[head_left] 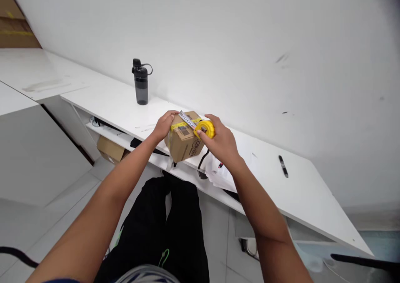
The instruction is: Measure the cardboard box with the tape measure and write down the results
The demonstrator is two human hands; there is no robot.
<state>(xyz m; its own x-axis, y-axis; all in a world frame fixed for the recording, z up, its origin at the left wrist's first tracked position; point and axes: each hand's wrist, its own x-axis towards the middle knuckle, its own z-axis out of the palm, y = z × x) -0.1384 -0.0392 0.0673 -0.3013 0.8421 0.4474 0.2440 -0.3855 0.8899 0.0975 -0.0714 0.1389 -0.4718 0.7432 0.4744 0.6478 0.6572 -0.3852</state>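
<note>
A small brown cardboard box (183, 145) with yellow tape and a printed label stands on the white shelf top, close to its front edge. Across the box's top lies the silver blade of a yellow tape measure (208, 127). My right hand (223, 139) is closed around the tape measure's case at the box's right side. At the far left corner, my left hand (164, 125) has its fingers closed at the blade's end and against the box. Whether the fingertips pinch the blade, the box edge or both is hard to see.
Behind to the left stands a dark water bottle (141, 83). White papers (221, 172) lie right of the box, and a black marker (283, 166) farther right. A lower shelf holds another carton (110, 149). The wall (237, 58) rises behind.
</note>
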